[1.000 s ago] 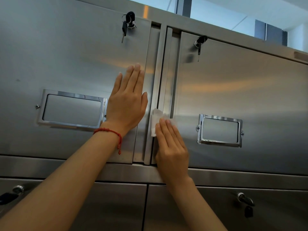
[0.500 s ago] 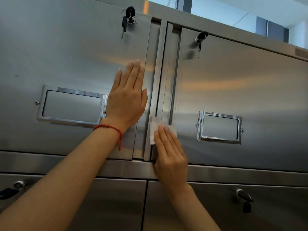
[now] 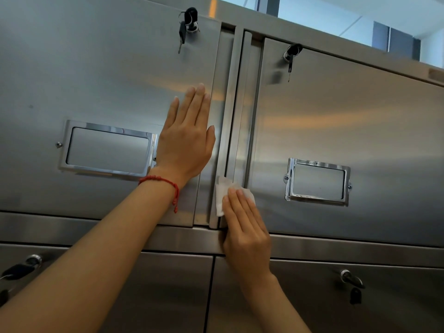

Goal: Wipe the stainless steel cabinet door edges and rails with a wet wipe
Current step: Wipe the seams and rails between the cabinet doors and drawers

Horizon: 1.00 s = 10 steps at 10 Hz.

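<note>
a white wet wipe [image 3: 222, 197] is pressed flat against the lower end of the vertical rails [image 3: 231, 131] between the two upper stainless steel doors, just above the horizontal rail [image 3: 72, 228] that divides the upper and lower rows. the wipe looks thin, crumpled and slightly translucent, with its upper left part folded over the edge of the left door [image 3: 96, 80] and a corner showing to the right of the fingertips. it is held in place by the right hand [image 3: 245, 231], whose fingers are kept straight and together on top of it, pointing upward; the thumb cannot be made out.

the left hand [image 3: 186, 143] is laid flat on the left door, fingers straight and close together, the thumb lying along the door's right edge strip. a red bracelet [image 3: 163, 182] is worn on that wrist.

the brushed steel shows soft orange and grey reflections. a chrome label frame [image 3: 107, 149] is fixed on the left door and another label holder [image 3: 318, 181] on the right door [image 3: 360, 116]. keys [image 3: 187, 22] are seen hanging in the left door's lock, and a second key [image 3: 290, 57] in the right door's lock. further locks are visible on the lower doors [image 3: 156, 284].
</note>
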Each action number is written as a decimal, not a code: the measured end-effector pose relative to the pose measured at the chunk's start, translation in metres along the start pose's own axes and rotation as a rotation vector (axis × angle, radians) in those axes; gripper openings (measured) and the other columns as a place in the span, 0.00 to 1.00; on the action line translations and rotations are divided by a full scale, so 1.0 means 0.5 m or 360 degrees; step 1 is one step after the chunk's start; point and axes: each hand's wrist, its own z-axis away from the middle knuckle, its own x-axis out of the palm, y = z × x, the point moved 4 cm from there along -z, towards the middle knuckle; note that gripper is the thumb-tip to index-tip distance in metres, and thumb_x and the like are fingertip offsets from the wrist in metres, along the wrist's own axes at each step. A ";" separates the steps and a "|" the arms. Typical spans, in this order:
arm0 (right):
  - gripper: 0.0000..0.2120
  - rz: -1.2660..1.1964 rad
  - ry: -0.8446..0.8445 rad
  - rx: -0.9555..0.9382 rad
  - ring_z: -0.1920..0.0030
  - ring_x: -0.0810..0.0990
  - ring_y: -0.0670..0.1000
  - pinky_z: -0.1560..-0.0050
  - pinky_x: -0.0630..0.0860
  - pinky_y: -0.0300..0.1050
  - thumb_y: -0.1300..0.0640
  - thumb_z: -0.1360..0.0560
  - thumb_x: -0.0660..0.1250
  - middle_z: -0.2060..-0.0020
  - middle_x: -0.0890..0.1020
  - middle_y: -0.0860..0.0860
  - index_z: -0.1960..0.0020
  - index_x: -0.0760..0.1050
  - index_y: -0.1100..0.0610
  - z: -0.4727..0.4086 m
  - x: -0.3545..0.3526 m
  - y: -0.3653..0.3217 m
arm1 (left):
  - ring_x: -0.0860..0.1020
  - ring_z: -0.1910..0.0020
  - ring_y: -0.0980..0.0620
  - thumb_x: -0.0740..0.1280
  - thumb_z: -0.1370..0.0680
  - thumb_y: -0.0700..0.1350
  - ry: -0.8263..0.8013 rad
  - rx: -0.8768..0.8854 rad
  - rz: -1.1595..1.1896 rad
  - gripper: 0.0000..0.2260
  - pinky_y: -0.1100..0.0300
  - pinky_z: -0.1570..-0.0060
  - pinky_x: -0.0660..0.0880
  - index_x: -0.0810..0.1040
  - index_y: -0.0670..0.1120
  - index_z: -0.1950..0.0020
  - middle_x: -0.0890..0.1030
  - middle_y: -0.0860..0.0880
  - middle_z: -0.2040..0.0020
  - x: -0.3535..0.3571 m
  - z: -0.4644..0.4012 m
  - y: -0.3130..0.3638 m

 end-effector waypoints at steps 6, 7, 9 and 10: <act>0.18 0.0004 -0.0066 0.0103 0.38 0.76 0.58 0.37 0.72 0.53 0.67 0.32 0.74 0.41 0.78 0.61 0.43 0.78 0.66 0.034 -0.003 -0.016 | 0.50 0.25 0.45 0.53 0.19 0.46 -0.0003 0.0003 0.0014 0.25 0.50 0.26 0.45 0.51 0.39 0.25 0.52 0.41 0.24 0.000 0.000 0.001; 0.24 -0.0004 -0.0136 0.0076 0.39 0.76 0.57 0.38 0.72 0.53 0.67 0.38 0.79 0.42 0.79 0.61 0.43 0.79 0.66 0.043 -0.004 -0.015 | 0.49 0.25 0.46 0.53 0.19 0.46 -0.0012 0.0005 0.0007 0.25 0.50 0.26 0.45 0.51 0.39 0.25 0.52 0.41 0.24 0.000 0.000 0.000; 0.24 -0.0016 -0.0119 0.0101 0.37 0.75 0.57 0.37 0.71 0.53 0.69 0.37 0.79 0.41 0.78 0.60 0.43 0.79 0.66 0.044 -0.002 -0.016 | 0.50 0.25 0.45 0.53 0.19 0.46 -0.0002 0.0008 0.0020 0.25 0.49 0.26 0.46 0.51 0.39 0.25 0.52 0.41 0.24 0.000 0.000 0.000; 0.22 -0.0031 -0.0121 0.0100 0.37 0.75 0.57 0.37 0.72 0.53 0.68 0.36 0.78 0.41 0.78 0.60 0.43 0.79 0.66 0.057 -0.004 -0.019 | 0.50 0.25 0.45 0.53 0.19 0.46 -0.0007 0.0004 0.0033 0.25 0.49 0.26 0.46 0.51 0.39 0.25 0.52 0.41 0.24 0.000 0.001 0.000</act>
